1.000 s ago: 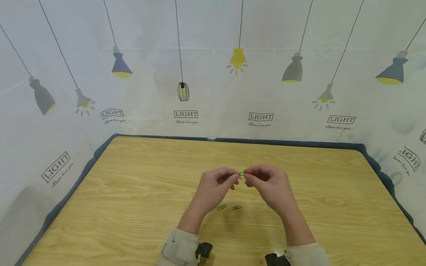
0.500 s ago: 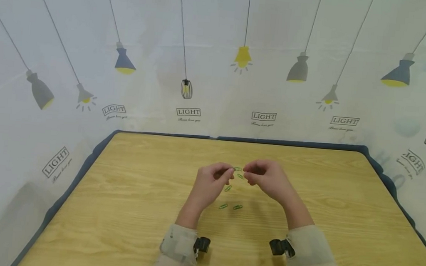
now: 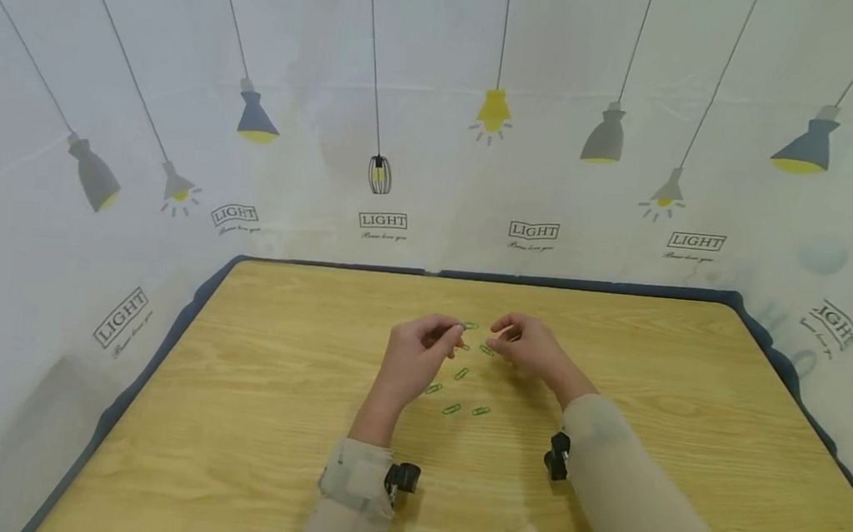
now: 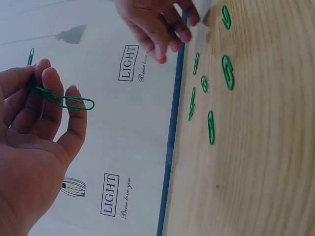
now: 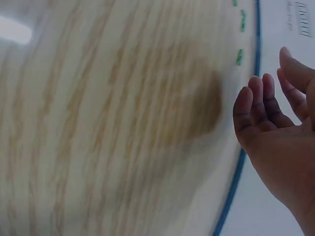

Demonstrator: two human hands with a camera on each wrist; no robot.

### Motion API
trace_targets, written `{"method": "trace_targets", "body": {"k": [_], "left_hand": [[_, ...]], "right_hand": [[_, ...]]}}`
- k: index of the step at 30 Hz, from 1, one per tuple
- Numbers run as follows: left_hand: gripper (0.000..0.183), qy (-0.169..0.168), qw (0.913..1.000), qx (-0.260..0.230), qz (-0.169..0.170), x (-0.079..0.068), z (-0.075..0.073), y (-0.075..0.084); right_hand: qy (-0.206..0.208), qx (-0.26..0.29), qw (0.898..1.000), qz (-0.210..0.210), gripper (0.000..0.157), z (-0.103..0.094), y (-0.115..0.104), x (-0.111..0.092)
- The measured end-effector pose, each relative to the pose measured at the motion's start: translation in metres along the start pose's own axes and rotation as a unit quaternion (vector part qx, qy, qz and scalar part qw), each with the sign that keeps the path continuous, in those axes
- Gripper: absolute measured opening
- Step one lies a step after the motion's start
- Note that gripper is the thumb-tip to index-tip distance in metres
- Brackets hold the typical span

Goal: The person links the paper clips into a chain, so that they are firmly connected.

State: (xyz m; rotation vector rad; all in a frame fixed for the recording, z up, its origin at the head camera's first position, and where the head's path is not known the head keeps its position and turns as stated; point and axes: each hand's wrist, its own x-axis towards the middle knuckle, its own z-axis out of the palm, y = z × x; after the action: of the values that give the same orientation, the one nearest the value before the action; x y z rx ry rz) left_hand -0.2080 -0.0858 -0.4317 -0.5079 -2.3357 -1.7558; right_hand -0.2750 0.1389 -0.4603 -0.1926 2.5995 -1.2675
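My left hand (image 3: 420, 349) is raised over the table, pinching linked green paper clips (image 4: 76, 102) between thumb and fingers. One end clip sticks out past the fingertips, and another clip end (image 4: 31, 56) shows above the thumb. My right hand (image 3: 533, 345) is apart from it to the right, fingers loosely bent with nothing between them in the right wrist view (image 5: 275, 118). In the head view its fingertips are right at a loose green paper clip (image 3: 487, 350). More loose clips lie below the hands, including one paper clip (image 3: 481, 411) nearest the body.
The wood-grain table (image 3: 274, 388) has a dark blue edge (image 3: 321, 265) along the back and sides. Behind it hangs a pale cloth (image 3: 437, 133) printed with lamps. Each wrist wears a black camera mount (image 3: 402, 476).
Both hands were together at the clips; my right hand has let go and moved away to the right, its fingers loosening. My left hand has shifted slightly left, still holding the clips.
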Motion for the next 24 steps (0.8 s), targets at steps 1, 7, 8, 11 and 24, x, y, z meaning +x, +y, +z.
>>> {"method": "trace_targets", "body": {"k": [1,7,8,11,24], "left_hand": [[0.021,0.001,1.0,0.0,0.0,0.0,0.0,-0.001],[0.021,0.002,1.0,-0.001,0.002,0.001,-0.001,-0.003],[0.022,0.001,1.0,-0.002,0.003,0.001,-0.002,-0.003],[0.022,0.001,1.0,-0.005,0.002,0.003,-0.003,0.0],[0.021,-0.002,0.9999,-0.007,-0.008,0.001,-0.005,0.0]], "right_hand": [[-0.003,-0.005,1.0,0.005,0.034,0.001,0.003,0.003],[-0.01,-0.017,1.0,0.012,0.03,0.007,0.016,0.014],[-0.009,-0.015,1.0,0.012,0.028,0.007,0.017,0.015],[-0.008,-0.018,1.0,0.006,0.027,0.007,0.018,0.017],[0.012,-0.038,0.999,0.0,0.022,0.012,0.029,0.017]]}}
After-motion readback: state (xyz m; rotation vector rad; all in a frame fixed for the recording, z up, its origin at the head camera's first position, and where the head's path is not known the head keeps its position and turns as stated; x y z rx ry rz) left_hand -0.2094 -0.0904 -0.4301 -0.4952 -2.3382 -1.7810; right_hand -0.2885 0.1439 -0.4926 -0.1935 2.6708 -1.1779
